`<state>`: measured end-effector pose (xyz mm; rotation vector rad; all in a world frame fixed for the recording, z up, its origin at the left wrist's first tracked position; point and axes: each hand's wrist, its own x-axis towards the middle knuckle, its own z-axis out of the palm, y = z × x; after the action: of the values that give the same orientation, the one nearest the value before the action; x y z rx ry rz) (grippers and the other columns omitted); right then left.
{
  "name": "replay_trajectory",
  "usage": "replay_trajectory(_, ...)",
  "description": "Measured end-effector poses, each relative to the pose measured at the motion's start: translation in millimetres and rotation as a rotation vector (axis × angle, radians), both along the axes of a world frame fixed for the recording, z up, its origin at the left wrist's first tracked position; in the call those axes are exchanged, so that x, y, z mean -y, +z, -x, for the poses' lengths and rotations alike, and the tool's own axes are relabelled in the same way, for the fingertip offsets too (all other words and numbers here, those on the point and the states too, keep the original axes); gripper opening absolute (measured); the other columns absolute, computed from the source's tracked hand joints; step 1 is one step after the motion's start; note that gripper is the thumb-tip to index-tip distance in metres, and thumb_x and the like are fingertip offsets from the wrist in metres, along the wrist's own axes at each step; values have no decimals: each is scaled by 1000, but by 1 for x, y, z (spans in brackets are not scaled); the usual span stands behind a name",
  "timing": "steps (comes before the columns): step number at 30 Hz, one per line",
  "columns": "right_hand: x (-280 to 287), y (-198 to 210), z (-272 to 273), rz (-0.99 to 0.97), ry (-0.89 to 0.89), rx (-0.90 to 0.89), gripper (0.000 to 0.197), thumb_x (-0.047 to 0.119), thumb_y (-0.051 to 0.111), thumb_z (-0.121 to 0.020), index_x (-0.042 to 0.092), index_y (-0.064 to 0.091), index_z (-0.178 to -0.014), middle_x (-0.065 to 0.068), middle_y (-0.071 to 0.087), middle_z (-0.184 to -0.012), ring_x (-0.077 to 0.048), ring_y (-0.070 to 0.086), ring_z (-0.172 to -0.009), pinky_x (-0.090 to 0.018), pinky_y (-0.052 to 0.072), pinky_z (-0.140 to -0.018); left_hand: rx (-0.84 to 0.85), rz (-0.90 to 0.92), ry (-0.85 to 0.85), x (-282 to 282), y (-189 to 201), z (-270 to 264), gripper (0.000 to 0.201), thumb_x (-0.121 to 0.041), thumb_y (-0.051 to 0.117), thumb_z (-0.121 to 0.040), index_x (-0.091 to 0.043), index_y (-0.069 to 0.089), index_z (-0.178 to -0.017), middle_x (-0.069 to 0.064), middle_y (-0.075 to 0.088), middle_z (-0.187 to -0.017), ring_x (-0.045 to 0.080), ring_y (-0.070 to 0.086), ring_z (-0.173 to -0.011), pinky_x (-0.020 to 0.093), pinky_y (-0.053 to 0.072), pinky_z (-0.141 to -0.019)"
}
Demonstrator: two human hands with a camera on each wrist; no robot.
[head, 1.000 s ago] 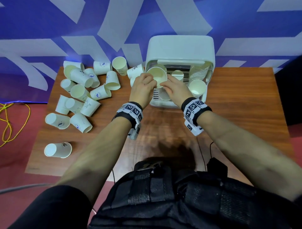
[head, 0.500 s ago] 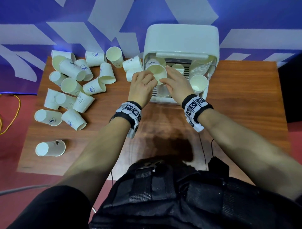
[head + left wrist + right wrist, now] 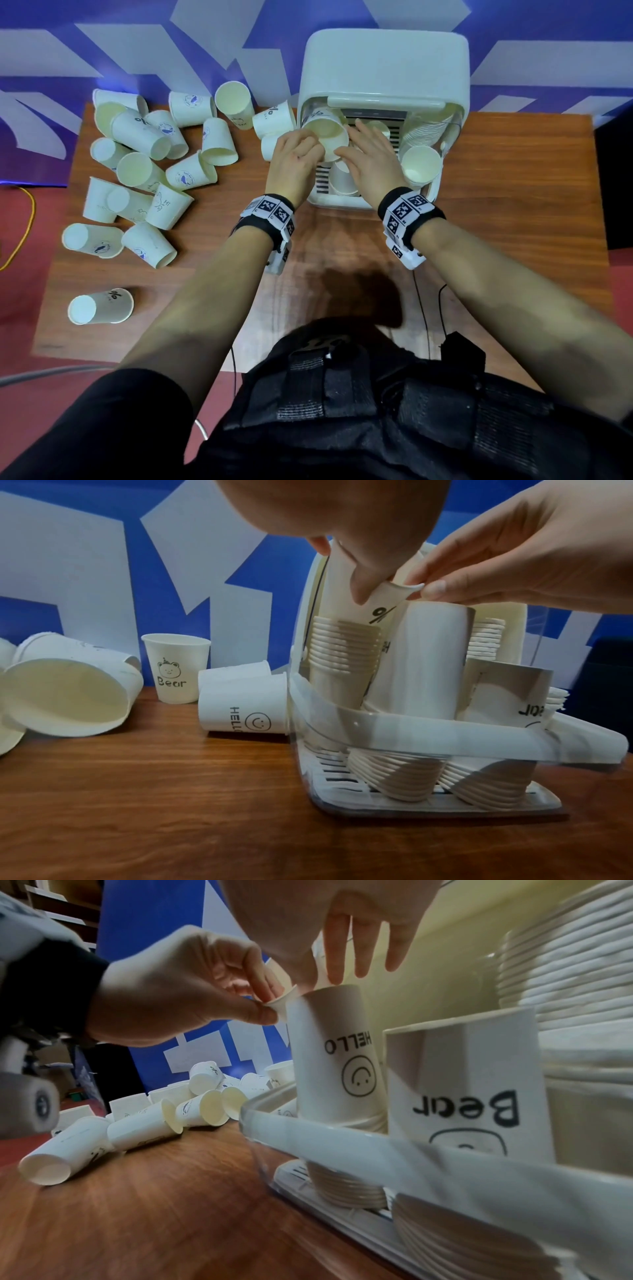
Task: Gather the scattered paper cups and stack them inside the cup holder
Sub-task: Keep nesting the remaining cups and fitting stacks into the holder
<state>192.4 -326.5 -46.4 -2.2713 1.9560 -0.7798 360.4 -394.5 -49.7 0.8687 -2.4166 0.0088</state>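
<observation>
Head view
Left hand: (image 3: 295,161) fingers curled on the near-left rim of a cup (image 3: 325,135), gripping it.
Right hand: (image 3: 371,161) fingers nearly straight, tips touching the cup's right rim.
Cup: tilted, mouth toward the camera, at the holder's open front, left side.
Holder: (image 3: 385,65) white box at the table's far edge; an upturned cup (image 3: 420,167) stands in its right front.
Loose cups: (image 3: 144,181) many lie on their sides on the table's left half; one (image 3: 101,306) lies apart near the front-left corner.
Table: (image 3: 513,205) brown wood.

Left wrist view
Cup: (image 3: 356,588) marked "%", slanted over a rimmed stack (image 3: 342,647) at the holder's left.
Left hand: (image 3: 342,509) thumb and finger pinch the cup's rim.
Right hand: (image 3: 534,555) fingertips touch the same rim from the right.
Beside holder: a "HELLO" cup (image 3: 243,704) on its side, a "Bear" cup (image 3: 176,666) upright.

Right wrist view
Left hand: (image 3: 178,988) pinches the cup rim (image 3: 279,1003).
Right hand: (image 3: 325,915) fingers hang straight over an inverted "HELLO" cup (image 3: 337,1053); one tip touches its top.
Inside holder: an inverted "Bear" cup (image 3: 469,1085) stands just right of it.
</observation>
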Motion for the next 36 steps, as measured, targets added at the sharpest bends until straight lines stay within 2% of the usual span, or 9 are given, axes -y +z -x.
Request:
replay_trajectory(4,4,3,-4,-147,-50,98,38,23,35,-94,9,68,-103,-13,60,-126,-35,44,-130,-46,28,-111,-80,-96,38,-1,-4,-1,20,10,66,-67,-8,63,-75,5,66,-82,19,49,-97,31,36,-82)
replay_trajectory(8,5,5,-4,-163,-50,117,27,13,42,-96,8,66,-109,-11,61,-124,-32,42,-133,-43,25,-112,-141,-187,52,-1,-10,-1,12,0,62,-78,-11,64,-81,0,66,-84,24,57,-95,36,41,-83)
replay_trajectory(11,6,5,-3,-164,-61,135,32,15,39,-97,8,63,-118,-13,60,-126,-33,42,-132,-45,28,-111,-120,-201,51,3,-10,0,8,-7,66,-80,-15,66,-83,-3,67,-84,22,57,-92,31,34,-85)
replay_trajectory(14,7,7,-5,-168,-57,106,39,22,35,-97,10,59,-125,-15,48,-139,-36,40,-133,-46,31,-109,-109,-186,23,5,-8,0,3,-13,67,-82,-15,68,-82,-2,67,-80,25,61,-84,28,31,-84)
replay_trajectory(19,3,6,-6,-194,-39,29,45,31,30,-98,10,53,-130,-10,34,-151,-33,31,-139,-43,27,-112,-75,-293,6,3,-6,2,22,-29,53,-89,-13,69,-85,2,66,-78,25,61,-82,30,32,-83)
replay_trajectory(25,0,3,-8,-260,4,-12,46,35,31,-99,11,53,-132,-8,31,-153,-32,25,-142,-47,23,-114,-58,-398,32,2,-17,-1,15,-20,57,-86,-9,67,-84,7,65,-81,30,59,-83,33,38,-83)
replay_trajectory(30,-1,2,-6,-371,31,-68,47,35,35,-102,18,35,-145,0,23,-157,-24,9,-147,-43,5,-119,-142,-453,54,-2,-17,5,19,-21,57,-87,-5,63,-81,10,63,-82,29,56,-86,29,39,-81)
replay_trajectory(33,4,2,-8,-403,4,-82,49,33,38,-100,20,32,-147,2,20,-158,-25,5,-147,-44,2,-119,-130,-370,47,-1,-19,4,12,-16,62,-87,-7,66,-82,7,66,-85,27,59,-86,33,44,-79)
replay_trajectory(36,9,3,-8,-431,-23,-96,48,29,41,-98,22,34,-145,2,23,-157,-27,8,-147,-44,1,-119,-58,-247,105,-3,-29,0,12,-15,61,-86,-15,71,-93,-1,70,-97,22,59,-100,33,36,-82)
